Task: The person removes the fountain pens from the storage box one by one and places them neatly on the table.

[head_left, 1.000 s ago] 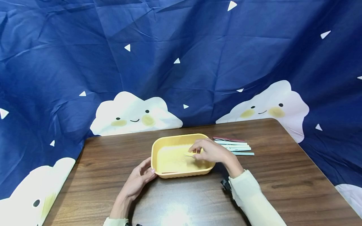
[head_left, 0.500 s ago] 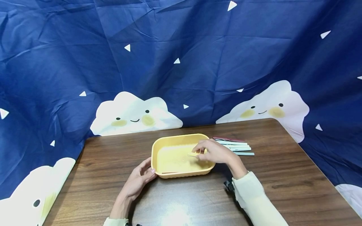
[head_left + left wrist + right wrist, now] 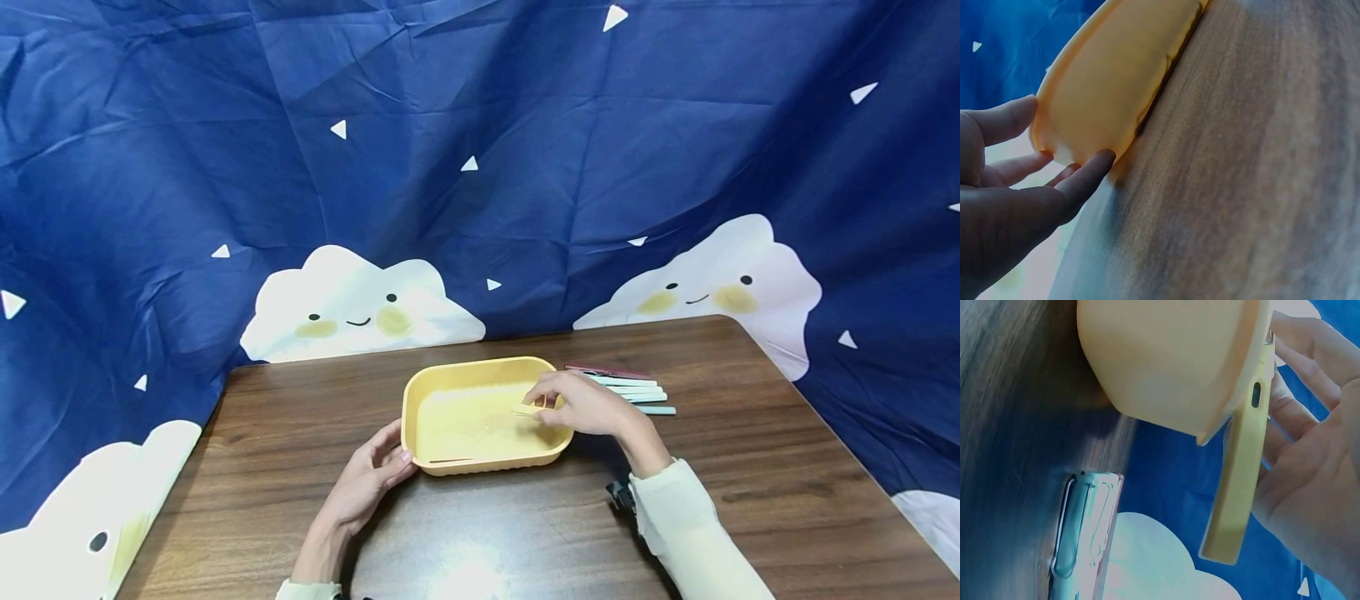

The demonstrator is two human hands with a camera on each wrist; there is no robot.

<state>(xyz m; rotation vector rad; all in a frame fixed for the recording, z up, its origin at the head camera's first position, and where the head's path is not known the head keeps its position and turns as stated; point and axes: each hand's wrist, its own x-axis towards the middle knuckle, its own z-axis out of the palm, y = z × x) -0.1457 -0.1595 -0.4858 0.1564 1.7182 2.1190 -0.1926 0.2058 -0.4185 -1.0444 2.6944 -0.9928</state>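
A shallow yellow tray (image 3: 487, 467) sits on the wooden table. The left hand (image 3: 363, 477) touches its near left corner, thumb at the front and the other fingers along the side, also seen in the left wrist view. Above the tray's right side, the right hand (image 3: 577, 404) pinches a yellow pen (image 3: 1238, 475) by one end. An oval slot shows in the pen's barrel, and a bit of metal glints near the fingertips. Inside the tray's front wall, a thin reddish strip (image 3: 450, 460) is visible, mostly hidden by the rim.
Several pens (image 3: 633, 392) in white, teal and dark red lie side by side just right of the tray, partly behind the right hand. Wire clips show on them in the right wrist view. A blue cloth (image 3: 420, 108) hangs behind the table.
The right hand has drifted a little to the right over the tray, carrying the yellow pen. The left hand and the tray look unmoved.
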